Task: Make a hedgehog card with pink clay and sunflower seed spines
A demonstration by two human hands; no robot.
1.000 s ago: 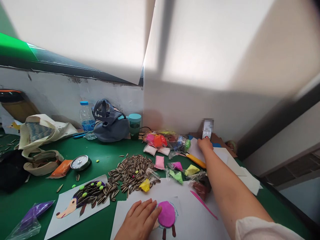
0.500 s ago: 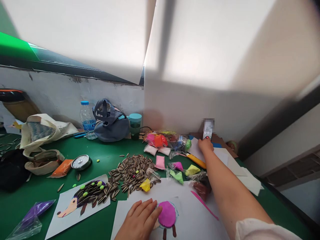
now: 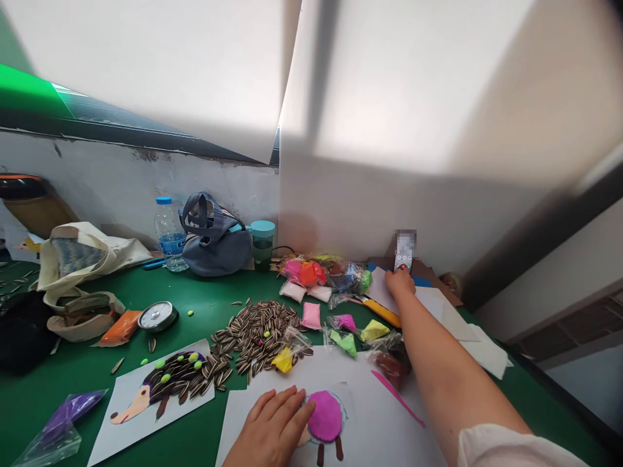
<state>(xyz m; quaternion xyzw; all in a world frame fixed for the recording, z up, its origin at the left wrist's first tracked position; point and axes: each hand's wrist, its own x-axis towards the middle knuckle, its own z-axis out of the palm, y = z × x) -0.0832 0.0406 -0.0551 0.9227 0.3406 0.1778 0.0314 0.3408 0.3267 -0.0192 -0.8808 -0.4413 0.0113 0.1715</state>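
Clay [image 3: 324, 416] lay pink on paper [image 3: 374, 415] beside the flat, open left hand [image 3: 268, 428]; the right hand [image 3: 400, 283] reached a white remote [image 3: 403, 261], its grip impossible to tell.

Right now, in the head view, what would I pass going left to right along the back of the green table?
Cream canvas tote bag → plastic water bottle → grey bag → teal-lidded cup → bagged pink and orange clay → right hand

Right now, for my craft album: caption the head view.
Left hand beside pink clay oval on paper; right hand touching white device.
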